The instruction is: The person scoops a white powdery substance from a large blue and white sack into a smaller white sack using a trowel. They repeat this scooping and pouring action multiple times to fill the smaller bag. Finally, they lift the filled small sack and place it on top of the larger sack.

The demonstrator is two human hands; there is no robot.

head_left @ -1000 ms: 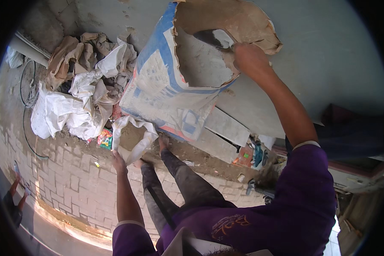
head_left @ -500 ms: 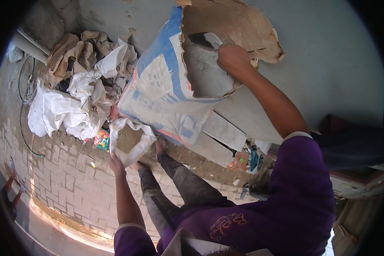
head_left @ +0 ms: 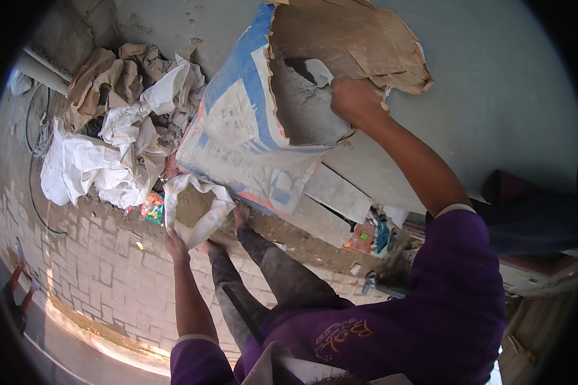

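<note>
My right hand [head_left: 356, 104] is closed round the handle of a trowel [head_left: 317, 72], mostly hidden by my fingers. The blade is inside the torn mouth of a big paper bag [head_left: 234, 125], white and blue, and is partly buried in grey powder [head_left: 305, 112]. The bag leans against the wall, its brown upper flap folded back. Low on the left, my left hand [head_left: 176, 245] grips the rolled rim of a white woven sack [head_left: 213, 222]. The sack stands with its mouth up, and something brownish shows inside.
Crumpled white sacks [head_left: 87, 163] and brown paper [head_left: 96, 83] lie heaped left of the bag. Grey slabs [head_left: 340, 192] lie right of it. A dark hose [head_left: 31, 167] runs over the paving [head_left: 109, 269]. Another person's hands [head_left: 22, 282] show at the far left edge.
My right hand has moved slightly down, and the trowel blade sits lower in the powder. My left hand stays on the sack's rim.
</note>
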